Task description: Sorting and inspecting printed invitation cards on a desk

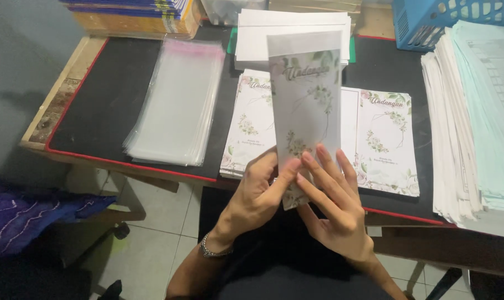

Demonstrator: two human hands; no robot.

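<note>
Both hands hold one floral card in a clear sleeve (306,105) upright above the near edge of the desk (107,100). The left hand (257,194) grips its lower left corner, thumb and fingers pinched narrow on the edge. The right hand (332,203) lies against the lower right part with its fingers long and slightly spread, their tips pressed on the sleeve's face. The card sits most of the way inside the translucent sleeve; the sleeve's open top stands a little above the card's upper edge. A bracelet (213,250) circles the left wrist.

On the black desk mat, to the left, lies a stack of empty clear sleeves (174,103), fanned a little at the near end. Behind the held card, two piles of floral cards lie side by side: the left card pile (249,128) partly hidden, and the right card pile (386,141) in plain view. Farther off is a stack of white envelopes (257,36).

At the far right stands a blue plastic basket (418,22); what is in it cannot be told. Beside it, along the right edge, rests a tall pile of white and pale green paper sheets (474,122). At the far left is a stack of books (135,14). Near left, below the desk, hangs a purple cloth (24,214).
</note>
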